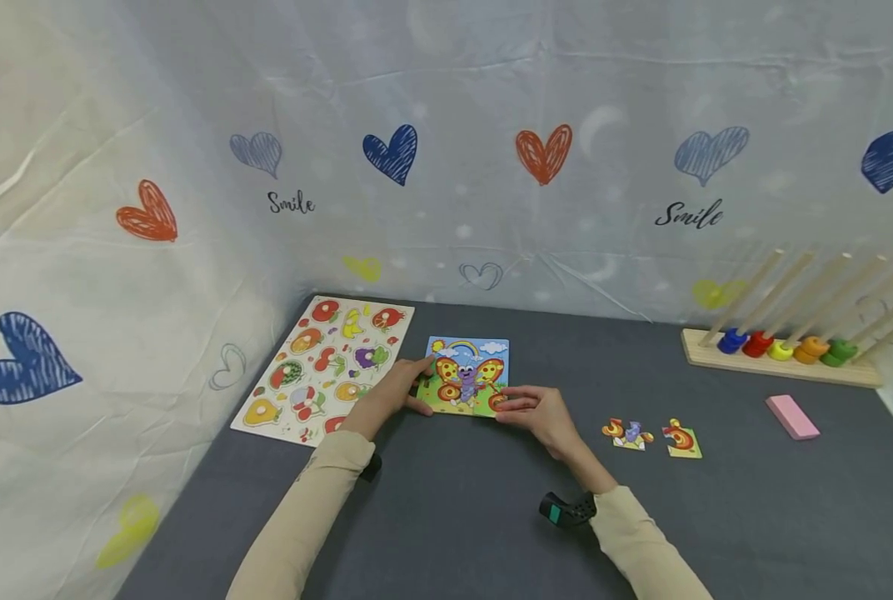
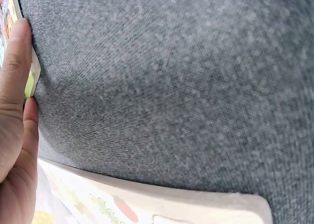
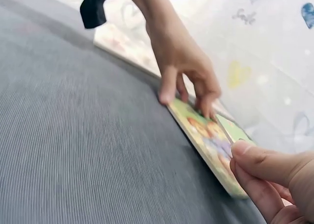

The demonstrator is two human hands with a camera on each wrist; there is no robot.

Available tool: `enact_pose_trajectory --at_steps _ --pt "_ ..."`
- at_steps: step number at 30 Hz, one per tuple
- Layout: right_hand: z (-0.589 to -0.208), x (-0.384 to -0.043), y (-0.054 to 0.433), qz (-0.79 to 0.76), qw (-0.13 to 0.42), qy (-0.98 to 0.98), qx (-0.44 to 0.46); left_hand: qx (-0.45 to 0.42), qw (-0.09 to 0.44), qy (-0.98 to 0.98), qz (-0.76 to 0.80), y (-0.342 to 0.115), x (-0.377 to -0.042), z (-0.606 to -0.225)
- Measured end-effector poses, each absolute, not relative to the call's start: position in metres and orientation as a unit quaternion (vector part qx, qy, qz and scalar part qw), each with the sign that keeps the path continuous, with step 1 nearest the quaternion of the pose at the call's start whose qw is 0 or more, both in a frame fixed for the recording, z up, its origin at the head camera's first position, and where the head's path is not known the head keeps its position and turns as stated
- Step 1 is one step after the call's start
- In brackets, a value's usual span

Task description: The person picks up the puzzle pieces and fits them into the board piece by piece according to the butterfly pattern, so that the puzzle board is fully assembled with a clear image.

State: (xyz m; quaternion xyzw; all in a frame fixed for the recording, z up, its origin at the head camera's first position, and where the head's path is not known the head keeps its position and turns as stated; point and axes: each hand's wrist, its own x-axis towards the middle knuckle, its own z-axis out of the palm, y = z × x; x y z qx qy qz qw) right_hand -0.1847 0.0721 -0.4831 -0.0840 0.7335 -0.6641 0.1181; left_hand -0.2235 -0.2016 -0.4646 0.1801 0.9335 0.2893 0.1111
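Observation:
A square butterfly jigsaw puzzle (image 1: 467,367) lies in its board on the dark table in the head view. At its left edge, my left hand (image 1: 396,385) holds the board, thumb at the near corner and fingers over the side. My right hand (image 1: 542,414) is at the near right corner and pinches a green puzzle piece (image 3: 235,131) between thumb and fingers. That piece is tilted over the board in the right wrist view, its picture mostly hidden. Two loose jigsaw pieces lie to the right, one with purple (image 1: 631,435) and one orange and green (image 1: 682,440).
A fruit puzzle board (image 1: 304,414) lies left of the butterfly puzzle. At the right back stands a wooden peg stacker (image 1: 784,367) with coloured rings and tall rods. A pink block (image 1: 793,417) lies before it. A printed curtain (image 1: 476,208) hangs behind the table.

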Motion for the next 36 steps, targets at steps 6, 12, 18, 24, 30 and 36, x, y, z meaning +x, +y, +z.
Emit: enact_pose_trajectory --at_steps 6,12,18,24,30,36 --pt "-0.482 -0.190 0.037 -0.665 0.113 0.732 -0.094 0.179 0.114 0.931 0.299 -0.201 -0.223 -0.466" --pt "-0.484 -0.195 0.009 -0.630 0.092 0.766 -0.086 0.191 0.100 0.929 0.302 -0.203 -0.222 -0.465" --pt "-0.485 -0.202 -0.009 -0.573 0.069 0.813 -0.077 0.215 0.091 0.926 0.298 -0.204 -0.221 -0.465" --pt "-0.477 -0.209 -0.018 -0.534 0.075 0.838 -0.086 0.209 0.096 0.928 0.294 -0.204 -0.221 -0.465" --pt "-0.468 -0.214 -0.026 -0.507 0.086 0.853 -0.092 0.194 0.105 0.934 0.282 -0.204 -0.224 -0.465" --pt "-0.465 -0.215 -0.030 -0.482 0.080 0.866 -0.102 0.198 0.100 0.936 0.274 -0.204 -0.224 -0.464"
